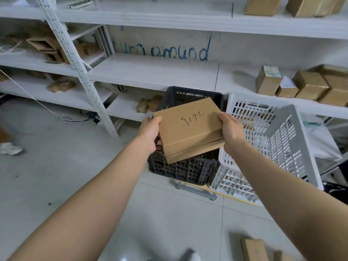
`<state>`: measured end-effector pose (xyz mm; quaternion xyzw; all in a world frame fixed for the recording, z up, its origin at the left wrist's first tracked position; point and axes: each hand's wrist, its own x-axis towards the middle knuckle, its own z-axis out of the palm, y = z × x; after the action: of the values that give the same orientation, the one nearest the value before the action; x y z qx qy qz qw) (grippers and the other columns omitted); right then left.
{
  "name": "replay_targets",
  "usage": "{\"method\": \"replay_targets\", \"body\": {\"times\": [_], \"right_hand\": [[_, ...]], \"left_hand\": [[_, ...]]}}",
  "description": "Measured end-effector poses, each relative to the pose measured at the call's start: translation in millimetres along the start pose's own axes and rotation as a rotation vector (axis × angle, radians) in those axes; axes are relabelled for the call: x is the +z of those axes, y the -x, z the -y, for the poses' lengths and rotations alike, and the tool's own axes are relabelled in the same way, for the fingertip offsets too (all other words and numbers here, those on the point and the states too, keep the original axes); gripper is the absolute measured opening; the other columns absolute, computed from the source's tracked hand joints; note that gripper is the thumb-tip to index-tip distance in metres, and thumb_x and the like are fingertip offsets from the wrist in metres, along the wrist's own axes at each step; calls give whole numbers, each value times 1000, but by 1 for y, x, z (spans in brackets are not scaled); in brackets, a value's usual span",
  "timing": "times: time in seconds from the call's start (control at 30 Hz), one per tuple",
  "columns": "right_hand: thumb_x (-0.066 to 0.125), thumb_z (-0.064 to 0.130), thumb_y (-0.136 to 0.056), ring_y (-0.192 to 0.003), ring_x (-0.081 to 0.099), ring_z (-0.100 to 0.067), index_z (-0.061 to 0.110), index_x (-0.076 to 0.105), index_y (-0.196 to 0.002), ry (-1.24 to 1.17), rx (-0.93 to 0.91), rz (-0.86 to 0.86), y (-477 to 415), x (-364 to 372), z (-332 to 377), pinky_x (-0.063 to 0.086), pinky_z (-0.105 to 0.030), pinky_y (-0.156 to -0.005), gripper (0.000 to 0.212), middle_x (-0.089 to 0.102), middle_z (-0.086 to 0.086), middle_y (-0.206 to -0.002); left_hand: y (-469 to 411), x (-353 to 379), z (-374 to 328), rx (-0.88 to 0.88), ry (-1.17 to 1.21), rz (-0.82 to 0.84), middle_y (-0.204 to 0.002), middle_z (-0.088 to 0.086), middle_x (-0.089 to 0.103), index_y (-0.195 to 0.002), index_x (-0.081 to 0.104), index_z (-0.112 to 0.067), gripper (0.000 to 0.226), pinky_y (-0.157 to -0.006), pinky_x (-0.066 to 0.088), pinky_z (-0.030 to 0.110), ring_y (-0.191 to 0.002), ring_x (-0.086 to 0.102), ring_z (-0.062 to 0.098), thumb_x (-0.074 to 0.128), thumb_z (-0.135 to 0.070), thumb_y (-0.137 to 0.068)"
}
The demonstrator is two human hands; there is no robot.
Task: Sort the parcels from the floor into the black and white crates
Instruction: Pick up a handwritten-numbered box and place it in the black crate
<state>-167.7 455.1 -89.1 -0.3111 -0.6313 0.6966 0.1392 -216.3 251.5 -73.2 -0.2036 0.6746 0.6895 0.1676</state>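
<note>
I hold a flat brown cardboard parcel [188, 129] with dark handwriting on its top, level above the black crate [180, 170]. My left hand [149, 134] grips its left edge, thumb on top and fingers underneath. On the opposite edge my right hand [230, 131] grips the same way. The white crate [293, 132] stands just right of the black one, its near side tilted up. Another brown parcel [254, 250] lies on the floor at the bottom right.
White metal shelving [150, 72] runs behind the crates, with several brown boxes [308, 85] on the right shelf and more at the left. A perforated upright post [88, 91] stands left of the crates. Grey tiled floor [56, 176] spreads to the left; a shoe [10, 148] lies at the far left.
</note>
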Motion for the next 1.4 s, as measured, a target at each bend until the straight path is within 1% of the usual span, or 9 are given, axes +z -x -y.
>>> {"method": "replay_targets", "body": {"times": [0.1,0.23,0.43,0.63,0.7,0.8,0.93,1.13,1.4], "right_hand": [[55,30,-90,-85,49,-5,26,64,-103,3,8,18,-25,0,0,35,-23,-63,17,57,13,-95],[57,25,-88,-85,51,-8,24,65,-103,34,-18,8,-57,9,1,37,-23,-63,17,59,9,-95],[64,17,-81,-91,51,-14,14,56,-111,108,-3,-43,-108,26,7,39,-23,-65,31,55,-2,-104],[64,20,-75,-104,54,-24,25,60,-103,149,9,-71,-162,59,3,50,-37,-85,29,57,-7,-113],[63,22,-77,-106,53,-28,28,55,-110,192,31,-97,-179,68,-4,50,-43,-90,35,50,-9,-123],[66,17,-81,-99,52,-20,22,36,-134,161,54,-137,-192,81,-25,50,-32,-76,61,45,-8,-125],[67,16,-83,-109,48,-24,20,26,-140,172,172,-145,-201,85,-61,48,-41,-92,70,39,-8,-134],[67,16,-83,-114,50,-34,37,15,-146,271,451,-1,-221,77,-89,48,-52,-95,84,37,-8,-141],[51,5,-89,-108,54,-29,35,9,-150,375,567,39,-230,74,-121,51,-45,-92,80,48,-9,-132]], "left_hand": [[-22,13,-3,-27,-12,26,-98,4,57,-103,46,-32,11,-65,52,43,-86,58,27,52,-31,-94],[-58,29,-6,-32,-78,20,-104,5,56,-109,44,-33,19,-80,52,49,-92,57,27,55,-32,-92],[-106,46,-13,-179,-47,65,-98,9,52,-114,43,-21,36,-61,57,47,-92,56,32,63,-34,-87],[-160,56,-18,-303,-123,174,-98,9,49,-109,45,-20,35,-67,59,51,-86,57,34,62,-42,-87],[-178,58,-17,-337,-156,208,-107,12,51,-110,46,-18,37,-63,59,49,-93,57,35,62,-42,-87],[-203,64,-7,-420,-191,257,-122,13,54,-123,48,-15,47,-61,59,46,-100,58,33,62,-43,-88],[-219,72,14,-566,-257,315,-116,12,57,-121,50,-15,45,-57,59,46,-96,58,31,61,-44,-88],[-239,86,54,-676,-225,262,-104,6,53,-108,49,-21,29,-57,57,54,-94,56,30,66,-33,-87],[-258,98,95,-759,-310,188,-113,10,54,-96,48,-18,23,-70,52,61,-88,54,33,64,-32,-88]]}}
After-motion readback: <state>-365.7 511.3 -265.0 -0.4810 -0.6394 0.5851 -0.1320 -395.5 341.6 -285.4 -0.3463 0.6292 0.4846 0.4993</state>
